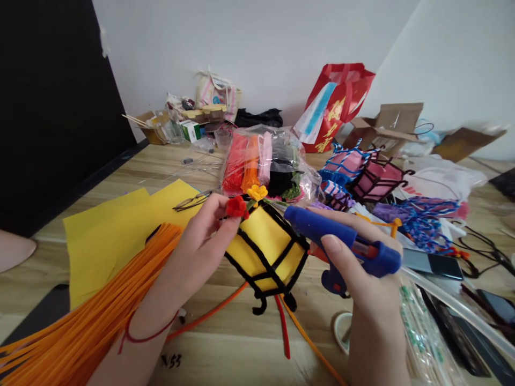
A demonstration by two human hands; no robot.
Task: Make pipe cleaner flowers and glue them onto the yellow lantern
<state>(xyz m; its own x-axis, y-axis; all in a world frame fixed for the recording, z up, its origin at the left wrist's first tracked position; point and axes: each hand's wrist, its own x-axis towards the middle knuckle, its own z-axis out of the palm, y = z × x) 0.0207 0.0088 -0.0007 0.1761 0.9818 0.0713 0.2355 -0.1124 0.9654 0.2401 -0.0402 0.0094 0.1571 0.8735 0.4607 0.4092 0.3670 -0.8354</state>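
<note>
My left hand (211, 225) pinches a small red pipe-cleaner flower (236, 207) at the top left edge of a lantern (267, 244) with yellow panels and a black fuzzy frame. Close by, a yellow flower (256, 194) with green leaves sits at the lantern's top. Wrapped round a blue hot glue gun (322, 225) is my right hand (362, 262); the gun's nozzle points left toward the flowers and green stem. A glue stick trails from the gun's back. Loose orange and red pipe cleaners (282, 327) lie beneath the lantern.
A bundle of orange pipe cleaners (100, 305) and yellow sheets (120, 236) lie at left. Behind is a clear bag of coloured pipe cleaners (265, 161). Finished-looking pink lanterns (378, 177), a red bag (338, 107) and phones (434, 264) occupy the right. Another person's arm (14, 251) shows at far left.
</note>
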